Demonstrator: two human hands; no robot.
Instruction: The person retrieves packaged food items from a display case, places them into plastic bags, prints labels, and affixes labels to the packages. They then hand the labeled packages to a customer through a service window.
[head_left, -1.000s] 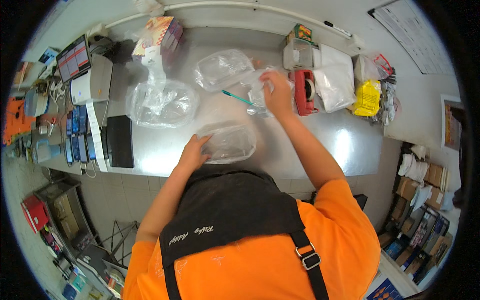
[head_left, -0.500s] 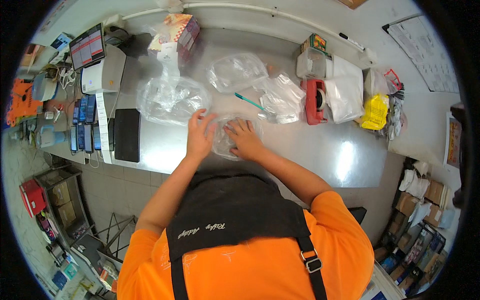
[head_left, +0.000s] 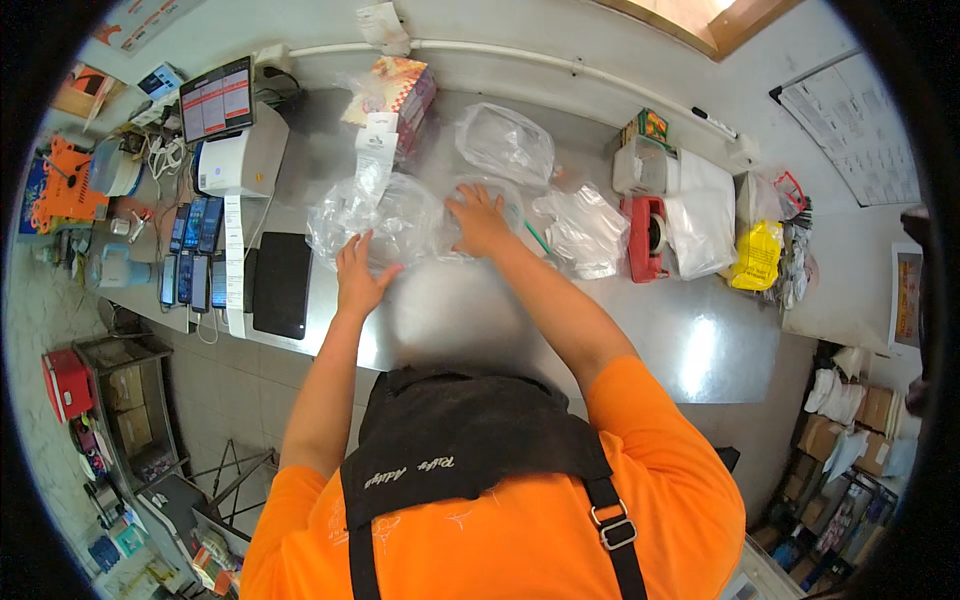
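Observation:
My right hand [head_left: 479, 219] lies on a clear plastic bag [head_left: 510, 205], its fingers spread. My left hand [head_left: 361, 282] is open at the near edge of a larger, crumpled clear plastic bag [head_left: 405, 225]; whether it touches the bag I cannot tell. A white paper slip [head_left: 376, 160] hangs from a patterned red and yellow box [head_left: 403, 90] over that larger bag. Farther back is another clear plastic bag [head_left: 505, 145]. To the right of my right hand are a teal pen [head_left: 537, 237], partly hidden, and a pile of shiny clear plastic packets [head_left: 582, 232].
On the metal table [head_left: 600, 340], a red tape dispenser [head_left: 643, 240] and a stack of white plastic bags [head_left: 698, 225] stand at the right. At the left are a black tablet [head_left: 282, 285], several phones [head_left: 200, 280], a white printer [head_left: 242, 150] and a screen [head_left: 218, 98].
My right hand and the bag under it have moved farther from me, up beside the larger bag. My left hand has shifted left, away from that bag. The view has shifted slightly.

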